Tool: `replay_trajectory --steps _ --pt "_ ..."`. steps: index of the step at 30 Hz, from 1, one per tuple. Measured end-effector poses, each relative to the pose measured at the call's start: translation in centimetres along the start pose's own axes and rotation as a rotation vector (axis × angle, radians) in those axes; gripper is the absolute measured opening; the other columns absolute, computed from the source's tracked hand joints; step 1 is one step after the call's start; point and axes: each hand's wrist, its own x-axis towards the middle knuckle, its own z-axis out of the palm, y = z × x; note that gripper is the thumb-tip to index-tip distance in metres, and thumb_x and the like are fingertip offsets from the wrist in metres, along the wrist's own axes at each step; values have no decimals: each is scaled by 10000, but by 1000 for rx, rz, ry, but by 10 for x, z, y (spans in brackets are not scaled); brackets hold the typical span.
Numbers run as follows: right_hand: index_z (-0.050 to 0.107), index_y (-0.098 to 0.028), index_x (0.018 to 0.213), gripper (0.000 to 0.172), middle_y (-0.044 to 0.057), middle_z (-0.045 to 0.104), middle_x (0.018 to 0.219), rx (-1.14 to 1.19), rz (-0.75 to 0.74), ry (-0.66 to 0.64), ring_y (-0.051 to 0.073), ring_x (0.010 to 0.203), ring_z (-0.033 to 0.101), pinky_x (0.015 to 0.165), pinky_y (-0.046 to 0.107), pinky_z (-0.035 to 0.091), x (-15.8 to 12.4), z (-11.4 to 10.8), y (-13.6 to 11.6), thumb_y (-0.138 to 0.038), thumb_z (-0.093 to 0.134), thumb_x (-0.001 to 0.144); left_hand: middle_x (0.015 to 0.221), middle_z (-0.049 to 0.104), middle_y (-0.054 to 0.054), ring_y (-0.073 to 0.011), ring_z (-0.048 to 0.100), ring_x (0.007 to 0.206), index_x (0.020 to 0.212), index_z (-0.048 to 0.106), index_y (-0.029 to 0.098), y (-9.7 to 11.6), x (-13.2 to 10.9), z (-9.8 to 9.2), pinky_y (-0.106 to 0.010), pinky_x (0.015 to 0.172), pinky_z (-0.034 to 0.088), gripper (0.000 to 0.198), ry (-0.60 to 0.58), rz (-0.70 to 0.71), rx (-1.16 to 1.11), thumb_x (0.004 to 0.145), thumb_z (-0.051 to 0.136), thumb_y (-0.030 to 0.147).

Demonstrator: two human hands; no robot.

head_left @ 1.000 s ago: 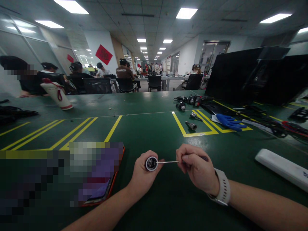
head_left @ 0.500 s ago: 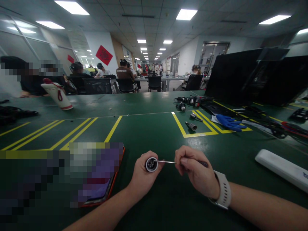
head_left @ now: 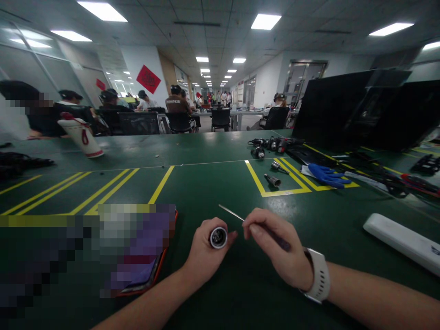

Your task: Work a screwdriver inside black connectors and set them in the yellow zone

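Note:
My left hand (head_left: 207, 247) is wrapped round a cylindrical metal connector (head_left: 218, 238), its round open end turned up toward me. Small contacts or parts show dimly inside the rim; the rest of the body is hidden in my fist. A thin screwdriver (head_left: 233, 213) with a dark handle is pinched in my right hand (head_left: 271, 243). Its shaft points up and to the left, and the tip is above the connector, apart from it. A pale watch band sits on my right wrist.
Two metal connector parts (head_left: 272, 180) lie inside yellow tape lines, with more connectors (head_left: 259, 152) behind them. A blue glove (head_left: 326, 176), a white case (head_left: 402, 240) and monitors (head_left: 347, 110) are on the right. A purple-screened device (head_left: 144, 252) lies left; a white cup (head_left: 81, 136) stands farther back.
The screwdriver tip has come out of the connector's open end and lifted up, with its shaft now tilted. My left hand has barely shifted.

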Motion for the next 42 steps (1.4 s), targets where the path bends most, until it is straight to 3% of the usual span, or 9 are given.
replay_trajectory --steps 3,6,12,16,20,28,33,42 --pt "528 -178 906 74 66 590 926 -284 -169 -210 178 859 526 753 328 435 1 6 -4 -161 531 834 674 578 3 -179 535 687 659 537 195 2 -2 0 -302 645 427 56 -108 55 20 637 587 184" --pt "506 -171 915 108 86 588 989 -453 -294 -362 196 900 509 766 337 442 0 11 0 -194 564 827 701 584 4 -189 552 708 660 522 200 0 -4 1 -335 695 447 99 -175 101 -1 593 580 156" --pt "518 -151 929 99 95 579 972 -581 -413 -430 203 969 489 826 337 456 0 8 10 -117 452 863 804 628 -19 -216 600 815 818 569 206 -11 -3 7 -381 774 471 244 -152 132 41 619 556 66" --pt "521 -140 923 108 114 572 988 -662 -510 -383 215 973 486 815 348 473 10 -3 24 -106 442 857 1191 554 -79 -264 494 1140 1193 459 227 -9 -3 8 -476 988 367 548 -26 196 182 676 576 87" --pt "503 -172 947 145 98 568 1024 -815 -455 -206 210 948 504 791 368 484 27 -28 56 -82 435 855 1387 380 -105 -266 336 1296 1353 272 218 -5 -4 5 -498 1067 278 664 71 153 319 752 540 129" --pt "529 -147 900 156 141 568 988 -1093 -219 -45 262 932 482 802 393 446 49 -85 115 -43 445 820 1287 507 -74 -252 505 1163 1346 284 267 -3 -3 5 -489 977 408 643 -156 15 232 764 533 155" --pt "553 -145 869 187 135 586 950 -1215 -66 -39 260 849 491 753 367 422 52 -93 123 -14 458 776 1216 560 -71 -263 555 1082 1358 280 268 0 -3 3 -485 903 463 639 -214 -66 229 777 536 199" --pt "560 -157 872 86 103 607 912 -1288 119 42 266 879 528 818 393 401 54 -98 120 -155 546 787 1150 600 -74 -254 548 1078 1344 317 239 -3 -3 3 -488 919 437 609 -227 -17 235 775 525 178"
